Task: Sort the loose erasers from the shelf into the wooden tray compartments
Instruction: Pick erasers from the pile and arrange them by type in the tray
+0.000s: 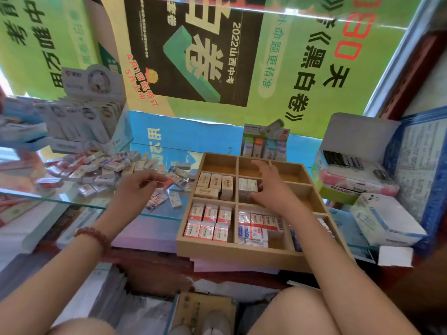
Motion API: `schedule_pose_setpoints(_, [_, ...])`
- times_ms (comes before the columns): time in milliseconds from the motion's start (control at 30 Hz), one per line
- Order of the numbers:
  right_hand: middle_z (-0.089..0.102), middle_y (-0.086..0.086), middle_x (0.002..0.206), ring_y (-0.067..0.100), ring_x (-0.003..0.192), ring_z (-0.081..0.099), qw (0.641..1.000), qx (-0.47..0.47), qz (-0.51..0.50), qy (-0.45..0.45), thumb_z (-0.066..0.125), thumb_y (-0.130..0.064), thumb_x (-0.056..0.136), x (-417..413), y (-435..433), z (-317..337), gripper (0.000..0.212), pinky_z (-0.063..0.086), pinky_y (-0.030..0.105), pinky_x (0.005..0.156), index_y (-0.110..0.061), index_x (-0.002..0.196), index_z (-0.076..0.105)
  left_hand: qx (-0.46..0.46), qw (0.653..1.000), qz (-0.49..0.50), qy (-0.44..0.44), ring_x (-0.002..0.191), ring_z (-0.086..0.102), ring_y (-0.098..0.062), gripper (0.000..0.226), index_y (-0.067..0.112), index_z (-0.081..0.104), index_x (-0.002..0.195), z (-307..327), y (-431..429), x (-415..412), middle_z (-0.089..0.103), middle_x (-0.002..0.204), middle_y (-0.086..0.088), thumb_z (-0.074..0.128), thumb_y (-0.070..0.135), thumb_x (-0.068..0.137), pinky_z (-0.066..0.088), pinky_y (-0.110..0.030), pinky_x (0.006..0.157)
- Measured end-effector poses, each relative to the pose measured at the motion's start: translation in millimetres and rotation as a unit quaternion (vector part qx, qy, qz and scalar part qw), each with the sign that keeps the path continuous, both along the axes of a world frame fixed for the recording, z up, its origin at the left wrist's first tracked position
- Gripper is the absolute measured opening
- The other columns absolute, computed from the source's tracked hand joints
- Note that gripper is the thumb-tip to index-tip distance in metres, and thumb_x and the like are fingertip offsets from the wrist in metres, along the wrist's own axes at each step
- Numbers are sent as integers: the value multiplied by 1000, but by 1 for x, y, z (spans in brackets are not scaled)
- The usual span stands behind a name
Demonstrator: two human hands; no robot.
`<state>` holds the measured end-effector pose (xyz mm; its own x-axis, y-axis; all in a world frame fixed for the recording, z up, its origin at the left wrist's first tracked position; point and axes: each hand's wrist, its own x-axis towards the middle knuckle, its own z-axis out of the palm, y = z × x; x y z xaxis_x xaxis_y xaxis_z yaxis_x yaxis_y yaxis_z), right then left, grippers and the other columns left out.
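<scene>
With your right hand (pixel 268 187) open and holding nothing, press the pale erasers (pixel 247 186) snug against the left wall of the middle compartment of the wooden tray (pixel 242 256), while your left hand (pixel 141 187) pinches a red-sleeved eraser (pixel 167 183) over the loose erasers (pixel 96 169) on the glass shelf (pixel 72 200), left of the tray.

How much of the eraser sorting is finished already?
Roughly half, I'd guess. Done: several compartments of the wooden tray hold neat erasers, like the red-and-white ones. In hand: the left hand pinches a red eraser, while the right hand touches the white erasers in the middle compartment. Left: a big loose pile on the glass shelf, and the back row looks empty.
</scene>
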<state>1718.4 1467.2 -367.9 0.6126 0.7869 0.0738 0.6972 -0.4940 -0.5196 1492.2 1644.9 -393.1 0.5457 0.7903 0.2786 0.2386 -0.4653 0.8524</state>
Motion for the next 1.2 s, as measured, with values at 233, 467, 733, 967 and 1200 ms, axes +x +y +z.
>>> schedule_pose_setpoints(233, [19, 3, 151, 26, 107, 57, 993, -9, 90, -75, 70, -12, 81, -49, 25, 27, 89, 51, 37, 89, -35, 147, 14, -11, 993, 118, 22, 90, 59, -15, 25, 14, 68, 93, -11, 26, -41, 65, 94, -4, 52, -4, 85, 40, -19, 75])
schedule_pose_setpoints(467, [49, -2, 126, 18, 111, 53, 963, -3, 267, -45, 59, -18, 86, -120, 84, 12, 43, 44, 34, 93, -26, 128, 52, 100, 979, 158, 83, 98, 58, -28, 29, 10, 69, 91, -22, 37, -67, 65, 95, -8, 61, -8, 70, 45, -33, 86])
schedule_pose_setpoints(733, [64, 5, 109, 17, 98, 58, 978, 65, 193, 41, 56, -4, 83, -134, 157, -2, 31, 42, 22, 81, -11, 113, 64, 97, 937, 270, 198, 126, 32, -33, 59, 10, 46, 128, -45, 48, -80, 39, 134, -15, 72, 26, 77, 33, -41, 104])
schedule_pose_setpoints(967, [31, 5, 151, 29, 135, 29, 945, -90, 260, -178, 47, -18, 93, -128, 224, -8, 53, 28, 42, 108, -19, 145, 34, 76, 939, 266, 206, 134, 26, -26, 55, 16, 42, 131, -53, 57, -76, 31, 144, -9, 61, 35, 83, 29, -38, 108])
schedule_pose_setpoints(1200, [46, 6, 137, 27, 129, 37, 914, -89, 251, -305, 52, -17, 91, -121, 246, -33, 43, 26, 40, 106, -14, 133, 44, 103, 926, 254, 260, 143, 2, -24, 61, 19, 25, 142, -48, 56, -68, 10, 155, -5, 51, 32, 89, 11, -45, 115])
